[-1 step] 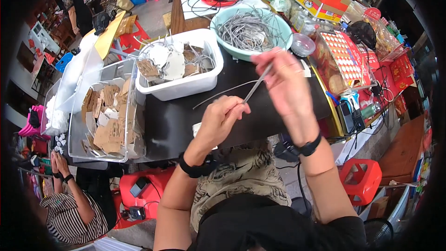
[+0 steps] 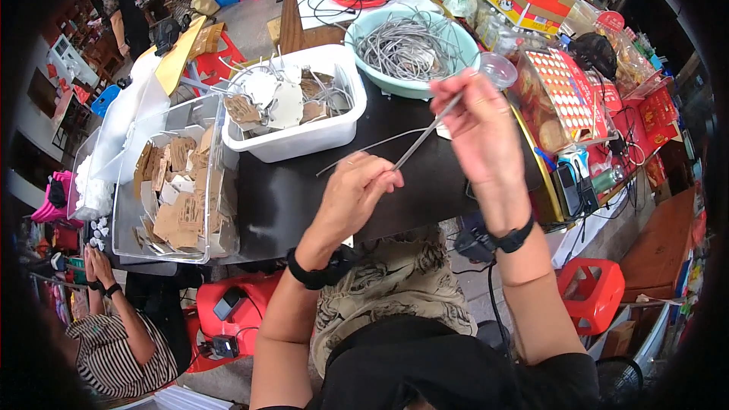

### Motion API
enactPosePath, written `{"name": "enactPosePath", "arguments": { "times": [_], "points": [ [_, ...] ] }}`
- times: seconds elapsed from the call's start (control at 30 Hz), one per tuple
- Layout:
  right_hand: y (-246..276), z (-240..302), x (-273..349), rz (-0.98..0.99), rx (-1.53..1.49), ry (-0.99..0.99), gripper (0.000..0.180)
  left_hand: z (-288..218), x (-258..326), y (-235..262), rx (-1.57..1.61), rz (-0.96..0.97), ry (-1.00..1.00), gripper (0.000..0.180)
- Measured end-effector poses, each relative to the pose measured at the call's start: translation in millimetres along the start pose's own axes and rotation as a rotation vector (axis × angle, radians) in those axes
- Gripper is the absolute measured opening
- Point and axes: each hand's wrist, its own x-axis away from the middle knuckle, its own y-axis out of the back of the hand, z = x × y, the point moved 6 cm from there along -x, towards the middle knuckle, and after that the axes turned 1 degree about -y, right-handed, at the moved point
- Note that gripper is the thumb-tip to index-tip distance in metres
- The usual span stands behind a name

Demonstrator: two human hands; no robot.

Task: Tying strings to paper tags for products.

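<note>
Above the dark table, a grey cable [image 2: 427,132] is stretched slantwise between my two hands. My left hand [image 2: 355,191] pinches its lower end between thumb and fingers. At the upper end, the fingers of my right hand [image 2: 486,133] are closed on the cable, slightly blurred. A thinner grey length [image 2: 364,147] runs out to the left behind my left hand, its tip free. Beyond my right hand stands a light green basin [image 2: 387,85] filled with coiled grey cables [image 2: 406,45].
Left of my hands are a white tub [image 2: 304,140] with cables, white discs and cardboard, and a clear bin [image 2: 159,247] of cardboard pieces. To the right are a clear round container [image 2: 497,70] and packaged goods. A person in stripes [image 2: 121,353] sits at lower left; red stools [image 2: 588,296] flank me.
My right hand has shifted a little to the right. My left hand has moved slightly left, and more of the cable shows between them.
</note>
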Motion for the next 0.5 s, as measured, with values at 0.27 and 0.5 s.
{"name": "enactPosePath", "arguments": {
  "times": [0.27,0.5],
  "points": [
    [42,86,1,-0.054,-0.242,0.128,0.017,29,31,10,-0.159,0.069,-0.031,0.009],
    [99,85,-4,-0.227,-0.125,0.150,0.019,47,56,-18,0.742,0.079,0.410,0.020]
  ]
}}
